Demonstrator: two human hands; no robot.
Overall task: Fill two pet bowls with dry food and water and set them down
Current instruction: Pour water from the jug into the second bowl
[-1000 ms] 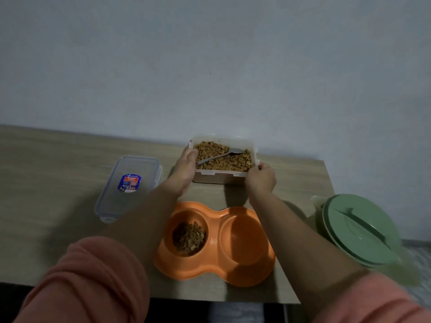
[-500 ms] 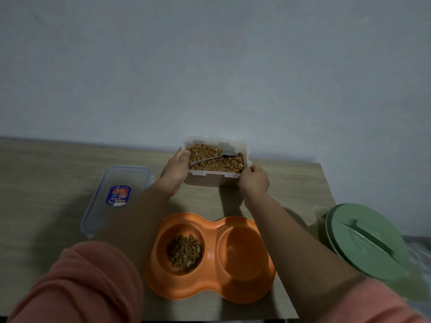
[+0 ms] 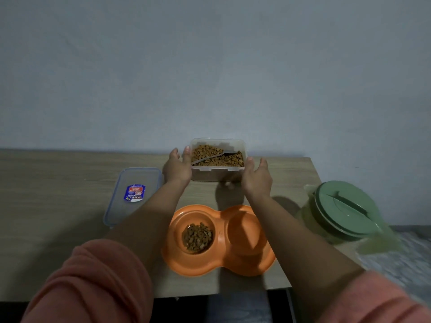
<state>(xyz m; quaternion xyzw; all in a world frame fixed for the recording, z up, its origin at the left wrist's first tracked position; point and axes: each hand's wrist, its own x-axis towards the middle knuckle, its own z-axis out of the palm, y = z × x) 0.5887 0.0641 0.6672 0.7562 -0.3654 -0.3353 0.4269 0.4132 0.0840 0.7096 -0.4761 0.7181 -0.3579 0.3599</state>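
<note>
Your 2 hands have let go of the kibble tub (image 3: 218, 159), left hand (image 3: 177, 167) and right hand (image 3: 256, 180) now spread, holding nothing. Next, the green-lidded jug (image 3: 345, 215) on the bench (image 3: 58, 183) (probably heavy, sloshy): grip low, beside the orange double bowl (image 3: 218, 264).

The food box (image 3: 218, 159) sits at the back of the table (image 3: 58, 183), with dry food (image 3: 217, 157) and a spoon (image 3: 211, 157) in it. Its lid (image 3: 133, 197) lies to the left. The double pet bowl (image 3: 219, 241) is in front, with food in its left cup. A jug (image 3: 345, 215) stands to the right.
</note>
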